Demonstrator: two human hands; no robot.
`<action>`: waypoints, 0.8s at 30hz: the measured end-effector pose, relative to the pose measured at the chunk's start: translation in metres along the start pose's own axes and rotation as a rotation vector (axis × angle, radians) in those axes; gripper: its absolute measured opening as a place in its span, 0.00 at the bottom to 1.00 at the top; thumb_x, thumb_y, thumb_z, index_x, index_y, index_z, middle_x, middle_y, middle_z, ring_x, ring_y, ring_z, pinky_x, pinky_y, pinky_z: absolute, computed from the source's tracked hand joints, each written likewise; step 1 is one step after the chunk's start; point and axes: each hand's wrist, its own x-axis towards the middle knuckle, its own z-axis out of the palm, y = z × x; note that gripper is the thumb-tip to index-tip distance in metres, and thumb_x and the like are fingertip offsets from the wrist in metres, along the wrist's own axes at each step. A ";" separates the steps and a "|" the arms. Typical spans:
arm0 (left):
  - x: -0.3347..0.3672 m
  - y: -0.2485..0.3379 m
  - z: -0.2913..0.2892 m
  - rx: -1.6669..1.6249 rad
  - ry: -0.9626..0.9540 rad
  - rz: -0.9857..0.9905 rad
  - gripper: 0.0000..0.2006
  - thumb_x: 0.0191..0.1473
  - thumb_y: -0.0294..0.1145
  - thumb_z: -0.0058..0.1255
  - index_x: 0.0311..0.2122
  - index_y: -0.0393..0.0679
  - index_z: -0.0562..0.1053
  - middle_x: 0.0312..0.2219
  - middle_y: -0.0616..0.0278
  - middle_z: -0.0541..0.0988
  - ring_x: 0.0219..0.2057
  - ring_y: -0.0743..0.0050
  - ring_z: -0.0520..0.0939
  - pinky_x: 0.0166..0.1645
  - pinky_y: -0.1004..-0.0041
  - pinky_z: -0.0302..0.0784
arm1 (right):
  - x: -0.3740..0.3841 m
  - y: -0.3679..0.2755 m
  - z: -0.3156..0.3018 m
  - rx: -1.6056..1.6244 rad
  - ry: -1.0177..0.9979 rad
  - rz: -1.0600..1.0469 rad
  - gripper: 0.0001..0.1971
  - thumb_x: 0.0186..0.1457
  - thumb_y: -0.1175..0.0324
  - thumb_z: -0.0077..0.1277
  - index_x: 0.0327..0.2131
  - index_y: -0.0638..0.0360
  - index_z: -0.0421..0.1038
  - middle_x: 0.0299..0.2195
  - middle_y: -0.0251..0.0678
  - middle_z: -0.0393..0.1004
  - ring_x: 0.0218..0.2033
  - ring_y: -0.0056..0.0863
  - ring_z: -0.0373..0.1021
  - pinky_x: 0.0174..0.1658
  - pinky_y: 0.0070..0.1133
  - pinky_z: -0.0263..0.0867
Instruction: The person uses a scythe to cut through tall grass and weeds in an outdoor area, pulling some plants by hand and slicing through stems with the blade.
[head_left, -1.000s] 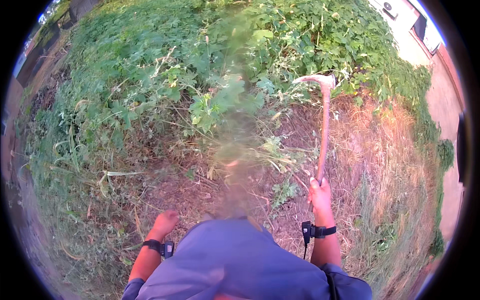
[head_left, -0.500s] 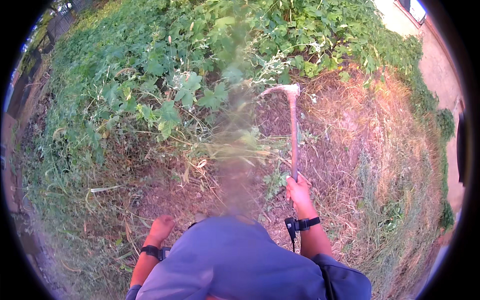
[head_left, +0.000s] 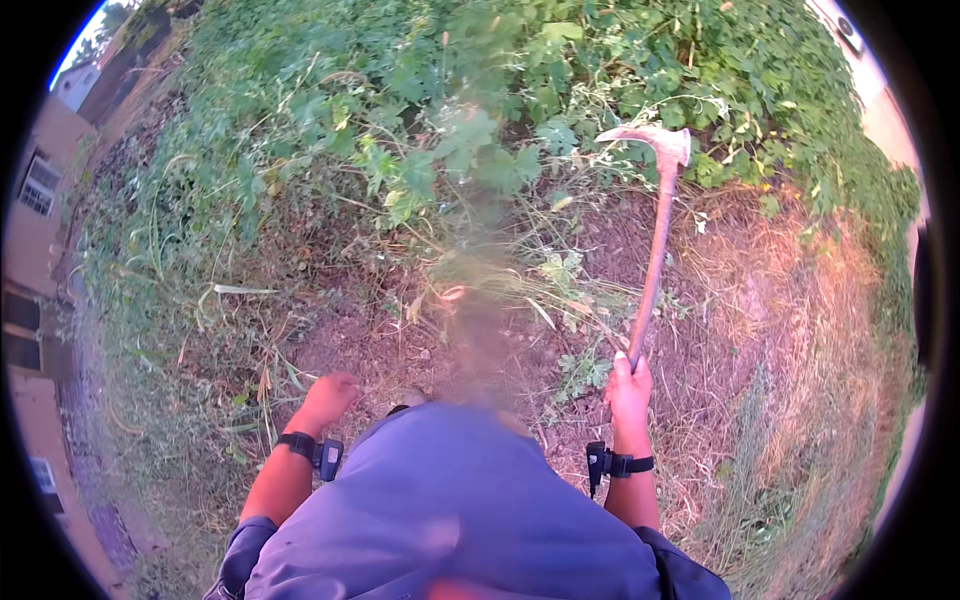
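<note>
A worker's right hand (head_left: 629, 388) clamps the lower handle of a long-handled sickle (head_left: 657, 250), its pale curved blade (head_left: 650, 133) pointing left before a dense bank of broad-leaved green vines (head_left: 800, 110). Well to the sickle's left, the left hand (head_left: 328, 398) curls into a loose fist. The vines crowd up past the blade, screening the ground beyond it. A lobed-leaf sprig (head_left: 583, 375) sits just left of the sickle's handle, and bare brown soil (head_left: 350, 345) shows farther left. Straw-coloured dry grass (head_left: 800, 330) spreads to the sickle's right, with a pale wall (head_left: 890, 135) farther that way. A building with a window (head_left: 40, 185) stands far to the sickle's left.
</note>
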 end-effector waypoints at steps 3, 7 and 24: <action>-0.002 0.014 -0.020 0.138 0.169 0.091 0.15 0.51 0.37 0.50 0.41 0.41 0.77 0.32 0.50 0.81 0.35 0.52 0.82 0.43 0.62 0.77 | 0.003 -0.013 0.016 0.005 -0.064 -0.047 0.09 0.62 0.65 0.46 0.31 0.55 0.58 0.15 0.23 0.57 0.10 0.13 0.55 0.11 0.16 0.54; 0.010 0.059 -0.055 0.252 0.396 0.234 0.13 0.51 0.35 0.50 0.40 0.42 0.77 0.34 0.49 0.81 0.37 0.49 0.81 0.44 0.59 0.76 | 0.007 -0.022 0.040 0.031 -0.105 -0.103 0.09 0.62 0.65 0.46 0.31 0.54 0.58 0.15 0.24 0.57 0.10 0.13 0.55 0.12 0.16 0.54; 0.289 0.259 -0.189 0.433 0.817 0.694 0.18 0.54 0.31 0.48 0.49 0.33 0.68 0.42 0.42 0.77 0.44 0.49 0.78 0.50 0.59 0.74 | -0.067 -0.007 0.093 -0.134 0.143 0.020 0.09 0.63 0.67 0.42 0.30 0.54 0.57 0.14 0.24 0.55 0.09 0.12 0.54 0.11 0.14 0.52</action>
